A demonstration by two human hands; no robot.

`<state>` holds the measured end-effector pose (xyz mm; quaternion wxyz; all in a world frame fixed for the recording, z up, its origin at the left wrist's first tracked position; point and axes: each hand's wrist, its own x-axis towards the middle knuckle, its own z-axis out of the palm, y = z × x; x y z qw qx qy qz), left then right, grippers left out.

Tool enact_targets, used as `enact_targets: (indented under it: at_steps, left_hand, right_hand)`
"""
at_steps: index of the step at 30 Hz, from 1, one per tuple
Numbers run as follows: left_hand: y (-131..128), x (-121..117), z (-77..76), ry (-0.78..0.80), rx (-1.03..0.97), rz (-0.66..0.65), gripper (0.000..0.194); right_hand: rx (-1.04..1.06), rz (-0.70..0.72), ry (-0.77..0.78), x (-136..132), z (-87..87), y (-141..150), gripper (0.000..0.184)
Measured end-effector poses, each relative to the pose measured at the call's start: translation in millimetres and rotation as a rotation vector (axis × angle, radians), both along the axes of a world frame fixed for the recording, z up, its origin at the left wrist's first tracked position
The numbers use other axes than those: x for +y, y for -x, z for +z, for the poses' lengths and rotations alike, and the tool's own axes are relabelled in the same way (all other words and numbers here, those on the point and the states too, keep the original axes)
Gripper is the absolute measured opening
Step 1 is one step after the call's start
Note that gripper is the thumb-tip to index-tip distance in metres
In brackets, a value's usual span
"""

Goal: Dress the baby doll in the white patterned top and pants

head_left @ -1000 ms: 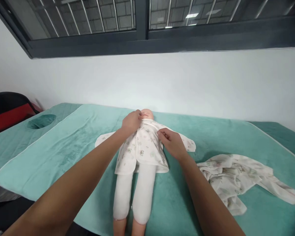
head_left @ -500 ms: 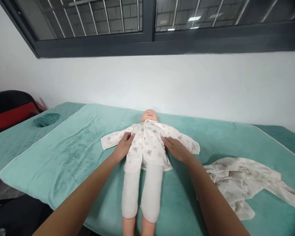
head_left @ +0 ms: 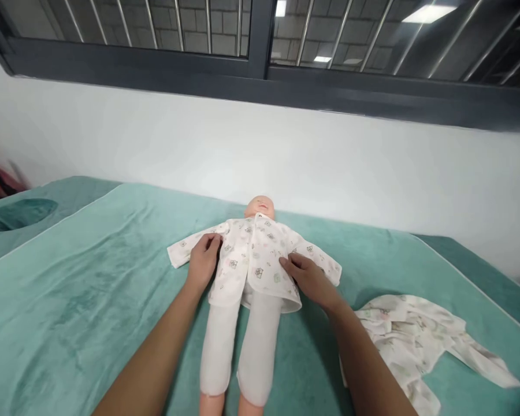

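A baby doll (head_left: 260,206) lies on its back on a teal towel (head_left: 91,277), wearing a white printed top (head_left: 253,257) and white leggings (head_left: 238,341). My left hand (head_left: 203,260) rests flat on the doll's left side of the top, beside the sleeve, fingers spread. On the other side my right hand (head_left: 307,276) lies on the top's lower edge, fingers stretched out and touching the cloth.
A crumpled white printed garment (head_left: 411,335) lies on the towel to the right. A white wall runs behind the bed under a dark-framed window (head_left: 260,63). A round face hole (head_left: 13,214) shows in the bed at far left.
Both hands slid from the doll's neck and chest down to its sides and the lower edge of the top. The camera view shifted left and tilted.
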<state>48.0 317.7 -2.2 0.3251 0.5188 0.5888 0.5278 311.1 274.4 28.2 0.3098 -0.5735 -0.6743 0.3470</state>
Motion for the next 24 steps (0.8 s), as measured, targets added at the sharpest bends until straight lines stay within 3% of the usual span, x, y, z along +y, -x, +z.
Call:
enact_targets:
  at_steps: [2,5,8,11,14,17,21,24]
  left_hand:
    - [4.5,2.3,0.1,-0.005,0.025,0.079,0.025]
    - [8.0,3.9,-0.5,-0.013,0.053,0.072,0.025]
    - [9.0,2.7,-1.1,-0.009,0.089,0.027,0.027]
    - [9.5,-0.3,-0.2,0.019,0.139,-0.07,0.03]
    - [9.9,-4.1,1.2,0.049,0.145,-0.185,0.038]
    - [10.1,-8.2,1.7,0.087,0.066,-0.275,0.043]
    - [10.5,-13.8,1.7,0.163,-0.075,-0.357,0.04]
    - [11.8,-16.2,2.2,0.217,-0.328,-0.379,0.037]
  right_hand:
    - [0.068,0.086,0.066,-2.7,3.0,0.3,0.048]
    - [0.134,0.179,0.146,-4.3,3.4,-2.2,0.049]
    - [0.025,-0.04,0.098,-5.5,-4.6,-12.6,0.054]
    - [-0.252,-0.294,-0.001,-11.4,-18.9,-30.0,0.044]
    - [-0.42,-0.367,-0.201,-17.0,-34.0,-46.4,0.03]
    - [-0.372,-0.437,-0.354,-13.4,-44.9,-55.8,0.041]
    - [-0.26,-0.582,-0.27,-2.7,-50.6,-63.7,0.036]
    - [-0.245,-0.785,-0.264,0.7,-51.3,-73.0,0.048]
